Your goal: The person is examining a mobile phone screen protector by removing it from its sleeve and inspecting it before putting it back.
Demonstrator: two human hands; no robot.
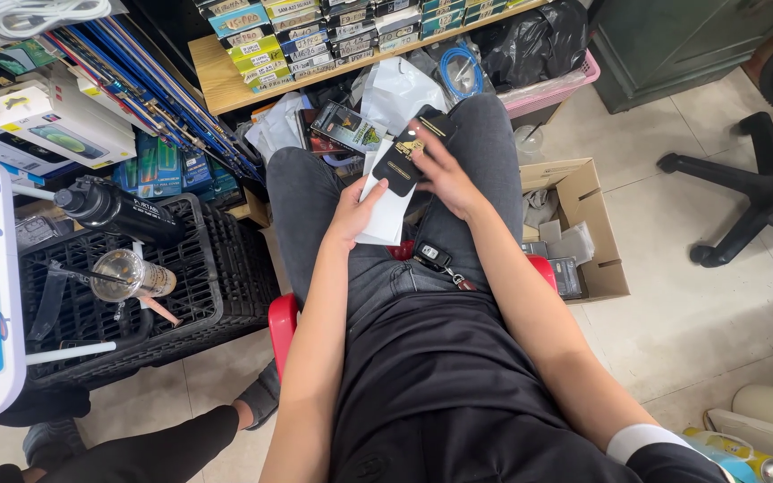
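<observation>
A flat black packet (398, 161) with a small gold emblem near its top and a gold oval label at its middle is held above the person's lap, tilted so its upper end leans toward one o'clock. Directly beneath it, touching, lies a white sleeve (386, 213), longer and paler, sticking out at six o'clock from under the black one. A second black piece (433, 122) shows at the packet's one o'clock corner, partly hidden; its kind cannot be told.
</observation>
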